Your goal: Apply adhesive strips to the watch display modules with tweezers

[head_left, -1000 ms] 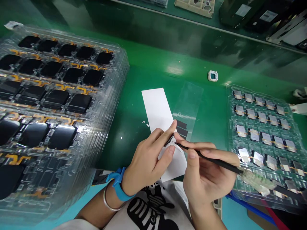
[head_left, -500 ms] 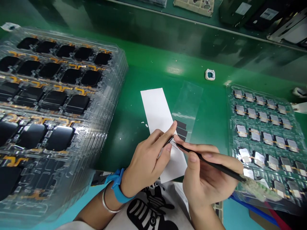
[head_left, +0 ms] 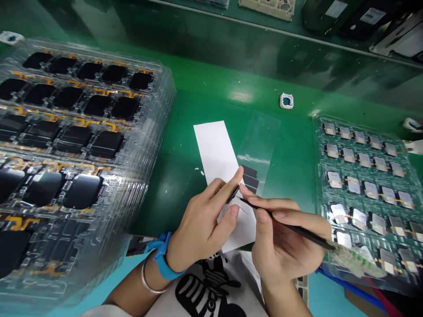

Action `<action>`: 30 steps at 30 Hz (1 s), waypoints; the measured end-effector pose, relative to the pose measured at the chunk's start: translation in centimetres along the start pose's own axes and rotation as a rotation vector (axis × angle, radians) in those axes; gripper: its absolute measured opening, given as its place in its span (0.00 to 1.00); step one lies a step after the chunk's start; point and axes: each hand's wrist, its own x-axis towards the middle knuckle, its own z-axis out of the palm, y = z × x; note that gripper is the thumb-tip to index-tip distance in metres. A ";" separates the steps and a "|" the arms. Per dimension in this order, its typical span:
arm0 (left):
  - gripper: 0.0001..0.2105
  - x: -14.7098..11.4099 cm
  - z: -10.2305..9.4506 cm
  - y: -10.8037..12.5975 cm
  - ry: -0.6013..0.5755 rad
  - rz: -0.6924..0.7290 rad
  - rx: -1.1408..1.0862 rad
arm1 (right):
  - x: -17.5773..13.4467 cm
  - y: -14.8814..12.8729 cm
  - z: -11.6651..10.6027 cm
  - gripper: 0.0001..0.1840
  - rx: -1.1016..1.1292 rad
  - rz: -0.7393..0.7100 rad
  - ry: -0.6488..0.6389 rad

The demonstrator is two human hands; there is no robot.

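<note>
My left hand (head_left: 205, 222) rests on a white sheet of paper (head_left: 218, 149), its index finger stretched out and its thumb apart. Under its fingers lies a small dark part (head_left: 233, 193), mostly hidden. My right hand (head_left: 291, 240) grips black tweezers (head_left: 302, 231) like a pen, with the fine tips at that part. The rear end of the tweezers is wrapped in a ragged pale-green covering. Right of the paper, a clear film (head_left: 261, 141) carries several black strips (head_left: 250, 181).
On the left rises a tall stack of clear trays (head_left: 161, 83) holding black screens with orange flex cables. At right, another clear tray (head_left: 322, 176) carries several small silvery parts. A white frame (head_left: 286, 101) lies behind the film. A shelf (head_left: 251, 26) spans the back.
My left thumb has moved down, away from the dark part. The tweezers and right hand have shifted slightly left, and a thin prong now shows over the paper.
</note>
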 end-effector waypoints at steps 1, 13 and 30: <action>0.25 0.0 0.0 0.0 -0.001 -0.001 0.002 | 0.0 0.0 0.0 0.19 -0.002 -0.003 0.001; 0.22 0.2 0.2 -0.1 0.023 -0.010 0.064 | 0.9 -0.5 -0.7 0.10 0.127 0.263 0.071; 0.15 -0.7 -0.3 0.6 0.068 -0.174 -0.281 | 1.3 -0.1 -2.5 0.07 -0.073 0.220 -0.229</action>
